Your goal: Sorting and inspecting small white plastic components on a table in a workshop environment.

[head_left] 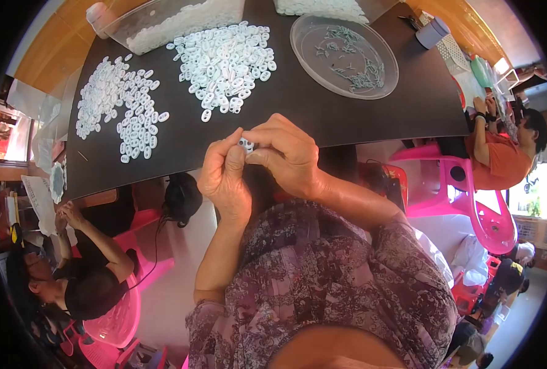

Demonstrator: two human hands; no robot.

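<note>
Just off the near edge of the dark table [286,111], my left hand [227,175] and my right hand [289,157] meet. Between their thumbs and fingertips they pinch a small white oval plastic piece [246,145] with dark holes, partly hidden by the fingers. Beyond my hands lies a large heap of similar white oval pieces [227,64]. Two smaller groups are to the left, one loose pile [98,98] and one spread nearer [139,120]. At the back right is a round clear tray [296,46] holding thin grey-green slivers [369,77].
Clear bins full of white pieces stand along the back, one left [123,38] and one right. A grey cylindrical container [432,33] is at the far right corner. People sit at left [92,289] and right [507,157], near pink plastic chairs [491,221].
</note>
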